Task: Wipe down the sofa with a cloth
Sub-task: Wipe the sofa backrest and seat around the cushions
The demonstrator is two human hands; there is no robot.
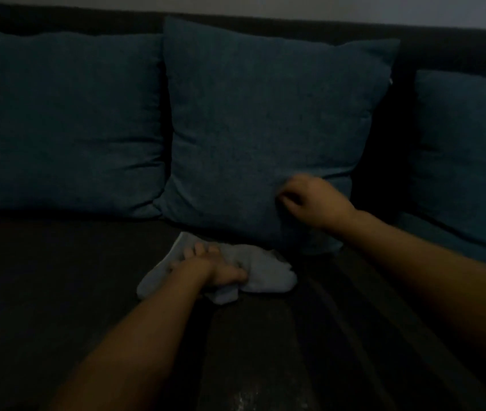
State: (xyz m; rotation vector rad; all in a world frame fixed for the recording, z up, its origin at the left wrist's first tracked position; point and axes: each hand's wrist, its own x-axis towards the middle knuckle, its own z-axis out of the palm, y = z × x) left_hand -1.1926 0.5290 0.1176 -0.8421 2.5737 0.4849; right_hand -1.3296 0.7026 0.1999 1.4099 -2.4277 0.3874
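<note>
cloth [253, 272] lies bunched on the dark sofa [43, 277] seat, left hand [209, 269] gripping it; right hand [313, 200] pinches the middle cushion [250, 129].

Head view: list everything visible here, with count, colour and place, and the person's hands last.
Cushions: three, dark teal, leaning on the backrest; left, middle, right.
Sofa: one, dark, seat fills the lower frame.
Cloth: one, light grey, crumpled on the seat before the middle cushion.
Wall: pale, along the top edge.
Left hand: on the cloth, fingers curled into it.
Right hand: at the middle cushion's lower right, fingers curled; blurred, so whether it grips is unclear.
</note>
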